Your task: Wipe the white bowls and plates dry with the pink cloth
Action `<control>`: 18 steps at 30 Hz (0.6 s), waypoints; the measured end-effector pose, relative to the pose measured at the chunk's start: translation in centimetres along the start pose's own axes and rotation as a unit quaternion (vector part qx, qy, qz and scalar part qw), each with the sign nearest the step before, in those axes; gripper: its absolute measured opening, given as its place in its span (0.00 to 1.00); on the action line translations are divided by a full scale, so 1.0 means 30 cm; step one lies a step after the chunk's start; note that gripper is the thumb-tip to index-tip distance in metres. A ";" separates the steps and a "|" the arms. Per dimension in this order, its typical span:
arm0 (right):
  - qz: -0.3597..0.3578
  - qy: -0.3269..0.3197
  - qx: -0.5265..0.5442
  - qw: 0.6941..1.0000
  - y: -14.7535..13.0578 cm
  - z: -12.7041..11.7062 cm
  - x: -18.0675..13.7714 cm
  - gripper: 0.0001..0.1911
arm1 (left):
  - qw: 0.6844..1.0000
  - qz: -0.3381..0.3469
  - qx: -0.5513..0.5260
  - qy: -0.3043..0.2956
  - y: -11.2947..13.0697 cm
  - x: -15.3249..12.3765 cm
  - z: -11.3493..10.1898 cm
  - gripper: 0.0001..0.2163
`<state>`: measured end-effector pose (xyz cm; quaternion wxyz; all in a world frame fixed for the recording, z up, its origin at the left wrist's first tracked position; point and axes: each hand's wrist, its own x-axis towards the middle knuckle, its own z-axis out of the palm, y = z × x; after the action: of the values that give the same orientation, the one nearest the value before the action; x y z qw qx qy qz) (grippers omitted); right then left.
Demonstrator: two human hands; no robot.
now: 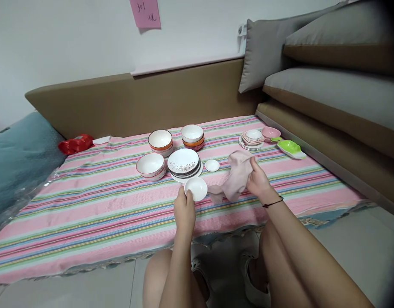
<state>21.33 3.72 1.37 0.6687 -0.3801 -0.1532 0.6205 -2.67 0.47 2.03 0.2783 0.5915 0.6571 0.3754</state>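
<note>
In front of the stacked floral white plates (183,159), our left hand (185,210) grips a small round white dish (197,189) and, right of them, our right hand (258,179) a pale-pink cloth (236,179), for what we judge wiping, needing cloth against dish.

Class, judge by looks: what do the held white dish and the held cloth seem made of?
Held white dish: probably glazed ceramic, since its smooth surface seems slightly glossy; plastic is possible. Held cloth: soft, matt fabric, as it hangs limp in folds; fibre unclear.
</note>
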 end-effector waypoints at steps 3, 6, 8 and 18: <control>-0.100 -0.040 0.078 0.991 -0.040 -0.007 -0.020 0.23 | 1.000 0.008 -0.016 0.002 0.003 0.003 0.002 0.11; -0.183 -0.068 0.121 0.973 -0.074 -0.015 -0.041 0.23 | 1.000 0.016 -0.020 0.011 0.004 0.005 0.001 0.11; -0.225 -0.071 0.139 0.962 -0.100 -0.026 -0.054 0.22 | 1.000 0.019 -0.020 0.014 0.005 0.005 -0.001 0.11; -0.307 -0.025 0.087 0.947 -0.186 -0.086 -0.073 0.18 | 0.999 0.017 -0.026 0.008 0.007 0.005 -0.007 0.11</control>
<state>26.65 1.15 4.14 0.8531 -0.2393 -0.2248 0.4055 -2.74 0.57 2.35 0.2824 0.5920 0.6391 0.4017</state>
